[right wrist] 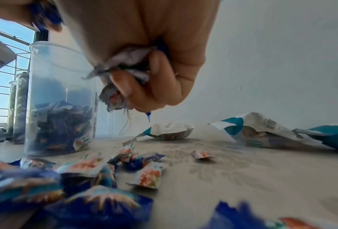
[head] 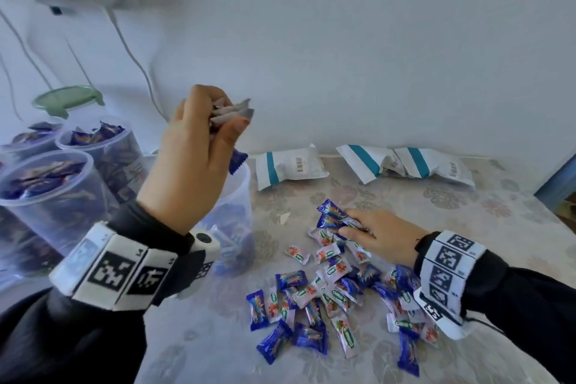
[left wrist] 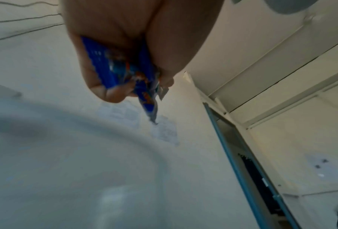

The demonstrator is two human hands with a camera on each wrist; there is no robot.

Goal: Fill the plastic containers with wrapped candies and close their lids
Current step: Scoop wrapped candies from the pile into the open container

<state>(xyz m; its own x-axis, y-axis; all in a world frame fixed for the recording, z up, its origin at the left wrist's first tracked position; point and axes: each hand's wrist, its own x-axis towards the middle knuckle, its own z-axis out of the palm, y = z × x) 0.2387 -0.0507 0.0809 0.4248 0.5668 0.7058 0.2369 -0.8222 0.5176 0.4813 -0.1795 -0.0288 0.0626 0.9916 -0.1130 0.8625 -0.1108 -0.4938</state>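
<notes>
The left hand (head: 190, 162) is raised above the partly filled plastic container (head: 240, 193), fingers curled around a small bunch of wrapped candies (head: 232, 114); one blue wrapper (head: 237, 160) hangs below the palm just over the container's rim. In the left wrist view the same hand (left wrist: 125, 46) grips blue wrappers (left wrist: 113, 68), and any print on them is too blurred to read.

The right hand (head: 378, 232) rests low on the bench (head: 467, 227) at about 3 o'clock from that container, fingers closed around several candies (head: 332, 217) at the far edge of the loose pile (head: 336, 299). The right wrist view shows the hand (right wrist: 154, 54) clutching crumpled silver and blue wrappers (right wrist: 123, 65).

The pile spreads across the bench toward 5 o'clock of the open container: blue wrappers with a starburst design and white ones with a green oval logo and red fruit; the lettering cannot be read.

At 9 o'clock stand three more clear containers (head: 46, 196) filled with candies, lids off, and a green lid (head: 67, 98) sits behind them. At 1 o'clock, against the wall, lie three white bags with teal stripes (head: 402, 164), each carrying a barcode label whose digits are illegible.
</notes>
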